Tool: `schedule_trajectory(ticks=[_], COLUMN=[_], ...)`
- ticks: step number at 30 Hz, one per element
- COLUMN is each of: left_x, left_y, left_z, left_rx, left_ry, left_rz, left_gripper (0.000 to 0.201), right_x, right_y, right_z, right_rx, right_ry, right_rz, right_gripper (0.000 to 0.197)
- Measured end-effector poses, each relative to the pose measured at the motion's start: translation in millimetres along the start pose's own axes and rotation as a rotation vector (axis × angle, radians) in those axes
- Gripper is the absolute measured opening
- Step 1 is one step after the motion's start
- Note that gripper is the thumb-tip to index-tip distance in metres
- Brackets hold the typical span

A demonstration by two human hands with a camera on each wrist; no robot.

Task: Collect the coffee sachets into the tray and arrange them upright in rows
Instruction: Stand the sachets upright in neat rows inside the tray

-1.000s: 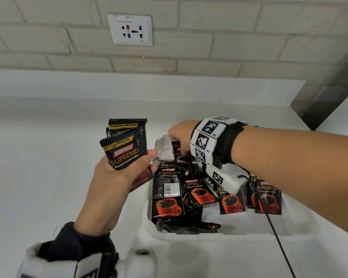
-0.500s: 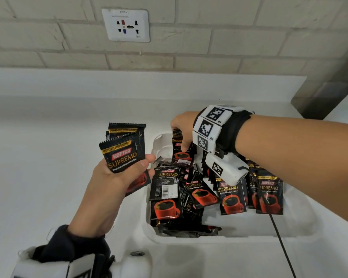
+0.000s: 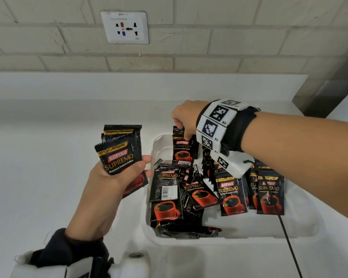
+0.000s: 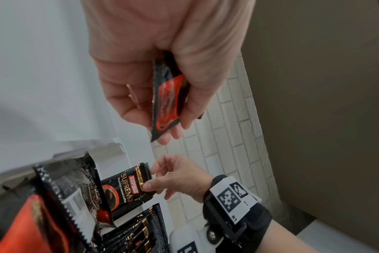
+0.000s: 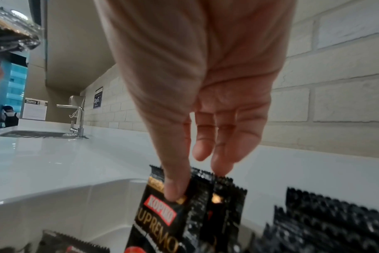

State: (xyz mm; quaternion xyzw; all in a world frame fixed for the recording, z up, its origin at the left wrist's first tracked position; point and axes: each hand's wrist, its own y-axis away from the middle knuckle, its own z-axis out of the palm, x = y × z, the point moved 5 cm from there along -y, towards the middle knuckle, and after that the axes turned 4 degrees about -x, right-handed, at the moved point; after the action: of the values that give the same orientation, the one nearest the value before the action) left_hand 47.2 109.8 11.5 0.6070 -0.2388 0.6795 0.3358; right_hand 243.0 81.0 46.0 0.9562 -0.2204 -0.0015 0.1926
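Observation:
A white tray [image 3: 249, 230] on the counter holds several black Kopiko Supremo coffee sachets. Some lie loose in a heap [image 3: 176, 197] on its left side. Others stand upright in rows [image 3: 269, 189] on its right. My left hand [image 3: 117, 177] hovers left of the tray and grips a fanned bunch of sachets [image 3: 119, 153], also seen between thumb and fingers in the left wrist view [image 4: 167, 101]. My right hand [image 3: 186, 119] is over the tray's far left corner, pinching the top edge of an upright sachet [image 3: 182, 147] with thumb and fingers [image 5: 173, 190].
The white counter [image 3: 48, 177] runs left to a sink with a tap [image 5: 76, 119]. A brick wall with a socket plate [image 3: 125, 27] stands behind. A black cable [image 3: 287, 241] hangs from my right wrist across the tray's front. A person [image 5: 10, 116] stands far off.
My right hand has lifted the pinched sachet up out of the tray's far corner, so more of it shows. My left hand keeps its bunch in about the same place.

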Motion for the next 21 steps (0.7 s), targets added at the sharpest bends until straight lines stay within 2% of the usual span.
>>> schedule_trajectory(ticks=[3, 6, 10, 13, 15, 17, 19, 21], left_x=[0, -2, -7, -11, -14, -15, -13, -13], left_y=[1, 2, 4, 7, 9, 13, 17, 21], left_z=[2, 6, 19, 37, 50, 61, 72, 82], left_rx=[0.008, -0.006, -0.103, -0.195, -0.238, -0.270, -0.308, -0.322], left_ry=[0.014, 0.089, 0.270, 0.299, 0.260, 0.209, 0.150, 0.098], left_rz=[-0.001, -0.043, -0.148, -0.189, -0.188, -0.154, -0.104, -0.071], left_gripper=[0.015, 0.015, 0.030, 0.030, 0.026, 0.025, 0.034, 0.035], right_x=[4, 11, 15, 9, 4, 3, 2, 1], right_y=[0, 10, 53, 95, 117, 132, 141, 146], right_z=[3, -9, -29, -16, 6, 30, 52, 71], right_rx=[0.045, 0.191, 0.376, 0.347, 0.272, 0.227, 0.224, 0.224], right_ry=[-0.091, -0.206, -0.426, -0.619, -0.773, -0.928, -1.050, -1.172], right_rz=[-0.026, -0.022, -0.065, -0.088, -0.083, -0.058, -0.026, -0.005], right_gripper=[0.018, 0.030, 0.016, 0.011, 0.017, 0.023, 0.029, 0.033])
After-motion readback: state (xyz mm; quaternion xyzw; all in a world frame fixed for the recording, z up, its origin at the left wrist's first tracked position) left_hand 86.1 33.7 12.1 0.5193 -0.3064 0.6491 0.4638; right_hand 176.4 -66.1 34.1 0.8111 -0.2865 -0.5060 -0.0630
